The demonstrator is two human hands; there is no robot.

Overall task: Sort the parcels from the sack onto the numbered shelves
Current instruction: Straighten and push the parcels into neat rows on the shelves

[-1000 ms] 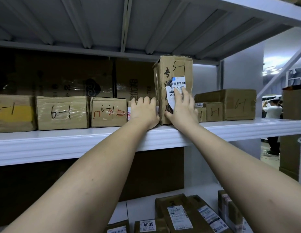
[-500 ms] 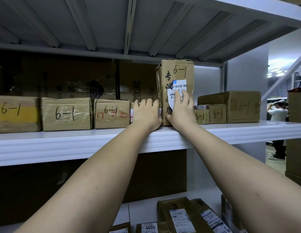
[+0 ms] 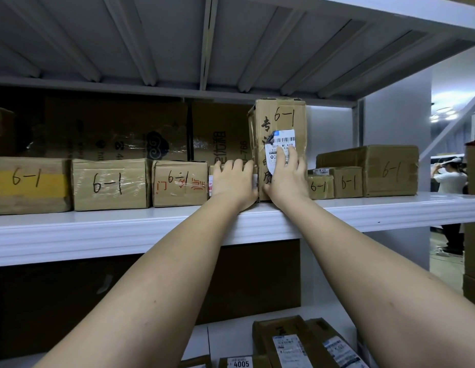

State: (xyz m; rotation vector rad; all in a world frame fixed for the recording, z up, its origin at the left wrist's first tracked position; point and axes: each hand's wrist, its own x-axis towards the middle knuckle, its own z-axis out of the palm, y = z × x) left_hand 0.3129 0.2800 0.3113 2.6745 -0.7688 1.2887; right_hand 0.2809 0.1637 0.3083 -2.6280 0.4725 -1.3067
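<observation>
The left hand [image 3: 234,181], fingers straight, hides a low parcel [image 3: 212,179]; the right hand [image 3: 287,176] presses flat on the tall box [image 3: 280,120], covering its label [image 3: 280,144].

Soft, even light falls on the white shelf [image 3: 98,229] while its back recess lies in deep shadow, bright ceiling lights [image 3: 443,114] glare at far right, and wide-angle distortion bends the edges.

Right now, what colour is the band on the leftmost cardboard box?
Yellow band across the brown leftmost cardboard box; head view.
</observation>
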